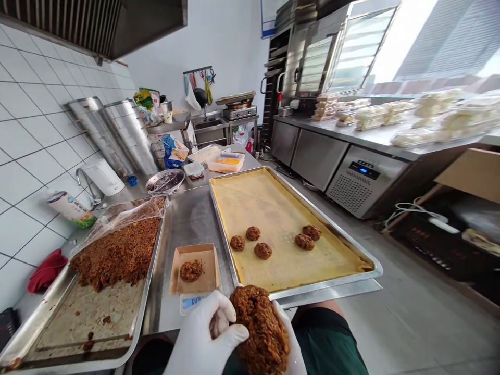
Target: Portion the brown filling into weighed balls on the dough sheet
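A large lump of brown, shredded-looking mixture [260, 330] is held low in front of me. My right hand [291, 341], in a white glove, cradles it from the right and beneath, its fingers mostly hidden. My left hand [209, 333], also gloved, has thumb and forefinger curled in against the lump's left side; brown residue shows between them. Just beyond, a small portion of mixture [190, 271] sits in a cardboard tray [213, 286] on a digital scale [190, 303]. Several brown balls [263, 250] lie on the lined baking tray [265, 203].
At left, a metal tray [97, 325] holds a heap of mixture [117, 250] partly under plastic film [125, 213]. Behind stand a metal bowl [165, 181], a plastic container [225, 161] and a white kettle-like appliance [102, 177]. Packed clear boxes [422, 135] line the right counter [390, 135].
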Demonstrator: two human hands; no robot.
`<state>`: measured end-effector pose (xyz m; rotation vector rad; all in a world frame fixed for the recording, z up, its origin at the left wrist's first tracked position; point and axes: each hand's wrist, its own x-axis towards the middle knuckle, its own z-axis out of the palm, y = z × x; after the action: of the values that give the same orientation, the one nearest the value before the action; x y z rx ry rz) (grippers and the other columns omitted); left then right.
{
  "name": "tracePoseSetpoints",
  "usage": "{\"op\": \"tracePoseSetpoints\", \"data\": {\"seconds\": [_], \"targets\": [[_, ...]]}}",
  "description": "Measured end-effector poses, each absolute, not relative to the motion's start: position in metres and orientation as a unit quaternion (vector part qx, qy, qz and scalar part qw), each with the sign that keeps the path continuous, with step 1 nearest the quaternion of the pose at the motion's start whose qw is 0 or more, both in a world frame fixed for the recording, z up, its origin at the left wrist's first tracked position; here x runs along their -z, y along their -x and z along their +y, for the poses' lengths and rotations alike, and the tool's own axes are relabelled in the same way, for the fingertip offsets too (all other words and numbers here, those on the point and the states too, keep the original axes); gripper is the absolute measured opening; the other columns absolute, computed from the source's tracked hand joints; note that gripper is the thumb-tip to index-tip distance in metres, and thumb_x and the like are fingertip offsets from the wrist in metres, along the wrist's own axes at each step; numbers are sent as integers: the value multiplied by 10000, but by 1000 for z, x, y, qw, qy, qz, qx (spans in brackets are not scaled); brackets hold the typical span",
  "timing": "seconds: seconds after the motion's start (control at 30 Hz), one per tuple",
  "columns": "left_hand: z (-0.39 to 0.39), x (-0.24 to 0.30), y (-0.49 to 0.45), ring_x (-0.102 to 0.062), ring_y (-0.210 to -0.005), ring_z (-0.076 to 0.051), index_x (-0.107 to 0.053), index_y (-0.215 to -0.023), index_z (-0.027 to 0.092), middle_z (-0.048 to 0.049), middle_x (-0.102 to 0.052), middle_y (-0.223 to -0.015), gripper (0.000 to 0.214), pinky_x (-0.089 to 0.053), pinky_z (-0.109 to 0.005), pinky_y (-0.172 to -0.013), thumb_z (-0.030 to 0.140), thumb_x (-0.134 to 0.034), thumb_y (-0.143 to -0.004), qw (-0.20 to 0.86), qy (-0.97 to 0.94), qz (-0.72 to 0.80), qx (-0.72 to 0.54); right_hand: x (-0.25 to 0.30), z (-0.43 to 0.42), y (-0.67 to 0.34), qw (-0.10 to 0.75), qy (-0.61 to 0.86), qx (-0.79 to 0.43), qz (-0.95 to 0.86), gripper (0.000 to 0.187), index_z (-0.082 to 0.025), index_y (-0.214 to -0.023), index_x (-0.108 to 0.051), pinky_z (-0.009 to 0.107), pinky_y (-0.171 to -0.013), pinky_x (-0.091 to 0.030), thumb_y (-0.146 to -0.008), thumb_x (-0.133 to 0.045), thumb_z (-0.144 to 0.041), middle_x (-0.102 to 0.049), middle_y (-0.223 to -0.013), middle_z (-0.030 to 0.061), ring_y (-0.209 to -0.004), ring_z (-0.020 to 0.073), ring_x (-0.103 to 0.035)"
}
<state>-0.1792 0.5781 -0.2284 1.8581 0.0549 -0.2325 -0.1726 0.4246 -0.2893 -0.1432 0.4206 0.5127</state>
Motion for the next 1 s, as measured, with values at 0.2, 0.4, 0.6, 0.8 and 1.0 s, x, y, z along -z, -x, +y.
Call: {"op": "tracePoseSetpoints", "data": {"seconds": [0.2, 0.4, 0.6, 0.8, 1.0], "targets": [[561, 234, 181, -527, -680, -162, -509, -791, 251, 32, -488, -703, 98, -441, -304, -669, 181, -559, -836, 497, -861, 26, 101, 294, 415, 175, 940, 102, -238, 223, 399, -180, -1109, -748, 467, -1084, -446, -834, -688, -463, -788, -1053, 87, -1115, 282, -673], [560, 240, 199, -682, -893, -237, -644, -1009, 328, -39, -681, -974, 232, -571, -385, -822, 179, -568, -848, 439, -896, -57, -12, 289, 410, 175, 932, 94, -250, 245, 400, -220, -1043, -766, 506, -1082, -457, -841, -632, -537, -795, -1009, 65, -1125, 297, -666], [589, 231, 194, -688, -1034, -210, -701, -1044, 316, -29, -726, -1098, 228, -553, -312, -946, 243, -509, -943, 415, -902, -84, -86, 289, 407, 173, 929, 89, -236, 270, 326, -348, -1038, -759, 526, -1029, -506, -806, -670, -559, -792, -1046, 16, -1065, 294, -696], [651, 217, 168, -648, -1126, -236, -704, -1035, 274, -47, -715, -1163, 220, -488, -396, -1038, 351, -512, -961, 356, -918, 75, -159, 289, 402, 169, 936, 21, -230, 264, 331, -294, -1035, -767, 547, -1021, -499, -817, -675, -527, -780, -1117, 42, -1040, 279, -707], [600, 227, 186, -705, -992, -181, -716, -996, 280, -30, -747, -1040, 153, -577, -265, -877, 256, -584, -924, 364, -920, -101, -109, 280, 407, 167, 947, 14, -215, 237, 366, -213, -1073, -756, 487, -1026, -504, -876, -612, -485, -779, -1114, 63, -1022, 251, -708]]}}
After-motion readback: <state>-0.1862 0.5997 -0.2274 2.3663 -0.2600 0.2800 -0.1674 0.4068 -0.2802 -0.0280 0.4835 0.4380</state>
